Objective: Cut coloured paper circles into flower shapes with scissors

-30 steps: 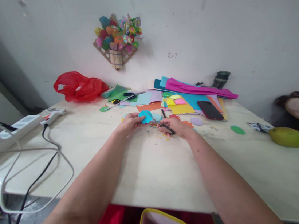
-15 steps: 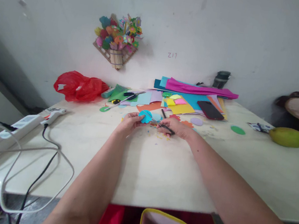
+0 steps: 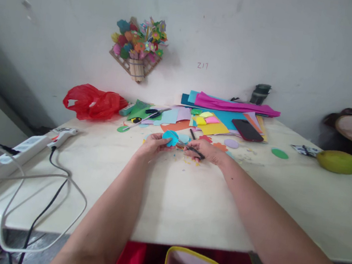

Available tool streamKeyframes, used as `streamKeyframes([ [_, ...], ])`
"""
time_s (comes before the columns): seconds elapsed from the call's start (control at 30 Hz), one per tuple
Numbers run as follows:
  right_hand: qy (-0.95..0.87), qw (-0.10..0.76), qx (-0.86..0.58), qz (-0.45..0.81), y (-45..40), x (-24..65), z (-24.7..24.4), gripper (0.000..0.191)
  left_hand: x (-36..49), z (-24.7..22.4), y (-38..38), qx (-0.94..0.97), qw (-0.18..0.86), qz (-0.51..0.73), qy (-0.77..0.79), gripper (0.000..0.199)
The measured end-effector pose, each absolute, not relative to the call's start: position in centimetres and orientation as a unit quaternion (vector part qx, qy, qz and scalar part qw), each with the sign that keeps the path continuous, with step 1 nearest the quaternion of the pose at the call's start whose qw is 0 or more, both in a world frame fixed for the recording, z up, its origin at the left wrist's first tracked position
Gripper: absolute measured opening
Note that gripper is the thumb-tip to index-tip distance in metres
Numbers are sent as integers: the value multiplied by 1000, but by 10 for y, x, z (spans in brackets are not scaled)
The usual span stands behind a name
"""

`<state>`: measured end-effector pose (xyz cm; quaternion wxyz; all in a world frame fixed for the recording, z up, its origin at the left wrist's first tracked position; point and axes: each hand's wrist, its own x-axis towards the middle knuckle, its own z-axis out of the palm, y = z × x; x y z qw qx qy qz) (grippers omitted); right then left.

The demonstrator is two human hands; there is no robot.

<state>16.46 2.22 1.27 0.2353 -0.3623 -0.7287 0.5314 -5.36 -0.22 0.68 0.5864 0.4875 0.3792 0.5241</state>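
Observation:
My left hand [image 3: 154, 145] pinches the left edge of a small blue paper piece [image 3: 170, 137] above the table. My right hand [image 3: 205, 150] is closed round the dark handles of a pair of scissors [image 3: 196, 152]. The scissor blades point left and reach the blue paper's right side. Tiny paper scraps [image 3: 190, 161] lie on the table just below the hands. Behind my right hand are a red paper flower [image 3: 206, 138] and an orange one [image 3: 220, 147], with a lilac oval [image 3: 231, 143] to their right.
Coloured sheets [image 3: 217, 126], a phone [image 3: 246, 129] and a second pair of scissors [image 3: 154, 112] lie farther back. A red plastic bag [image 3: 92, 101] is at the back left, a power strip [image 3: 31, 145] at the left, and a green-yellow fruit [image 3: 338, 162] at the right.
The blue paper looks slightly turned, and the scissor blades sit a little differently against it. Both hands have stayed nearly in place.

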Motion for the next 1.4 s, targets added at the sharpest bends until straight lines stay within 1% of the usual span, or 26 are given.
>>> streamKeyframes([
  [0.33,-725,246,-350,540,24,164,10,31,-53,8,-3,498,593,504,382,32],
  [0.6,-738,236,-339,534,23,166,12,32,-53,8,-4,490,595,503,389,32],
  [1.07,-724,254,-349,539,18,163,17,37,-51,6,-2,491,610,492,380,30],
  [1.23,-723,258,-358,532,18,163,18,36,-50,6,-3,515,601,479,380,32],
  [1.4,-734,247,-352,526,19,164,17,37,-48,7,-4,508,583,502,386,33],
])
